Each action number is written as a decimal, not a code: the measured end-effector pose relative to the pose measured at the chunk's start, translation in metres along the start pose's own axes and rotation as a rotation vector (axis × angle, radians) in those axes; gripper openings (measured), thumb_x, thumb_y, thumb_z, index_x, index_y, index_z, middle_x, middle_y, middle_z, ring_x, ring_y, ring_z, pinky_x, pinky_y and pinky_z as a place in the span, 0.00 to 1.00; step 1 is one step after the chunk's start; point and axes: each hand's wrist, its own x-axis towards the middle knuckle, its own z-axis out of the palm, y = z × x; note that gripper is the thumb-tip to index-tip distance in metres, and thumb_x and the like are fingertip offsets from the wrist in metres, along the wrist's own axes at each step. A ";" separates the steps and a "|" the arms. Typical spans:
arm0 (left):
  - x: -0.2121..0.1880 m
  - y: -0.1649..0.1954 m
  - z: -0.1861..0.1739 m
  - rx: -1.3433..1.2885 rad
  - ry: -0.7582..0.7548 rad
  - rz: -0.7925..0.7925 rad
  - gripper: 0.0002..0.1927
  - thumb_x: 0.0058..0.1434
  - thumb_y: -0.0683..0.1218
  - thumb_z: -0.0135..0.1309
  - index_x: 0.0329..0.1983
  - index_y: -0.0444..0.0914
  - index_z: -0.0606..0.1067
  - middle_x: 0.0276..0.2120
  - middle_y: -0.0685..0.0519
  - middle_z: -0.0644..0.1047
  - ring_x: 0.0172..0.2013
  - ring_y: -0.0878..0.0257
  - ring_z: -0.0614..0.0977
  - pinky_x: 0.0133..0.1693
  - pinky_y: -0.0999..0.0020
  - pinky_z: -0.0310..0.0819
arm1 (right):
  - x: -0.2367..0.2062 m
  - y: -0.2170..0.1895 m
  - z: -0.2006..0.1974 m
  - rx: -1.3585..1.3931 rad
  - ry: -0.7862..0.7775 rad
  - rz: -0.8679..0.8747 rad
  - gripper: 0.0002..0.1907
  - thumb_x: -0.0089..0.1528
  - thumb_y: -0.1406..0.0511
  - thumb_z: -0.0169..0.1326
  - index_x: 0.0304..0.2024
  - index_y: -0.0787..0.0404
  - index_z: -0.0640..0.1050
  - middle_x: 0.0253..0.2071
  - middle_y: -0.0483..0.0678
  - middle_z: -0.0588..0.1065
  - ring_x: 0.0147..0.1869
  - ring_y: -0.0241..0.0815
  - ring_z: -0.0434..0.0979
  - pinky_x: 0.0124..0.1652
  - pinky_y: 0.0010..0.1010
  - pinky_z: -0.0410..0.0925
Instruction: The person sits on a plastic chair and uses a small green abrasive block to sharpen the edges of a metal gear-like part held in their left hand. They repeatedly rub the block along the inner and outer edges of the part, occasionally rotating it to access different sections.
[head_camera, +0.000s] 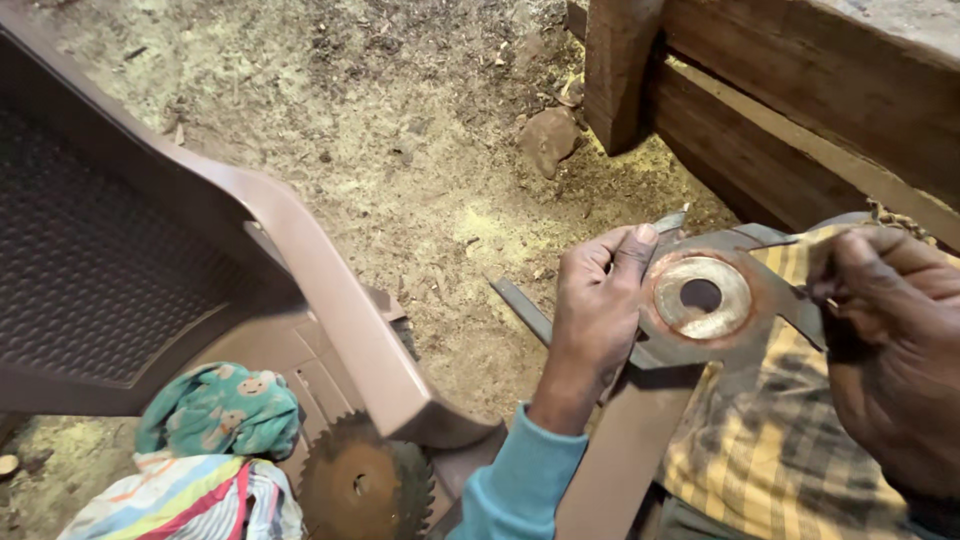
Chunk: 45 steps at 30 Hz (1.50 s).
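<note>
My left hand (597, 300) grips the left edge of a rusty circular saw blade (745, 320) with large hooked teeth and a shiny ring around its centre hole. My right hand (885, 340) holds the blade's right side, fingers curled over the rim. The blade rests above my lap, which is covered by a yellow checked cloth (770, 450). A thin metal file or bar (522, 305) pokes out to the left below my left hand.
A brown plastic chair (300, 270) stands at left, holding a second rusty toothed blade (365, 485) and bundled coloured cloths (215, 415). Sawdust covers the ground (400, 120). A heavy wooden frame (800, 100) fills the upper right, a stone (548, 138) beside its post.
</note>
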 end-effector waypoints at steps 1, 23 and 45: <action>-0.001 0.004 0.001 -0.007 -0.008 -0.004 0.17 0.76 0.47 0.48 0.47 0.28 0.80 0.34 0.55 0.81 0.33 0.73 0.76 0.36 0.75 0.74 | 0.001 0.000 -0.004 0.042 -0.038 -0.031 0.11 0.78 0.67 0.50 0.39 0.61 0.75 0.36 0.47 0.75 0.38 0.33 0.70 0.50 0.27 0.65; -0.008 0.021 0.003 0.415 0.086 0.150 0.15 0.73 0.48 0.49 0.46 0.31 0.79 0.28 0.55 0.79 0.31 0.73 0.75 0.34 0.71 0.74 | -0.005 0.008 -0.005 0.046 -0.009 0.095 0.11 0.78 0.67 0.49 0.41 0.65 0.74 0.38 0.50 0.75 0.39 0.35 0.71 0.45 0.27 0.64; -0.007 0.001 -0.001 0.519 0.116 0.169 0.15 0.73 0.48 0.49 0.41 0.31 0.79 0.22 0.52 0.75 0.26 0.70 0.71 0.29 0.67 0.69 | -0.004 0.017 -0.007 -0.111 0.047 0.187 0.08 0.72 0.66 0.50 0.45 0.66 0.77 0.40 0.49 0.78 0.44 0.36 0.77 0.49 0.33 0.73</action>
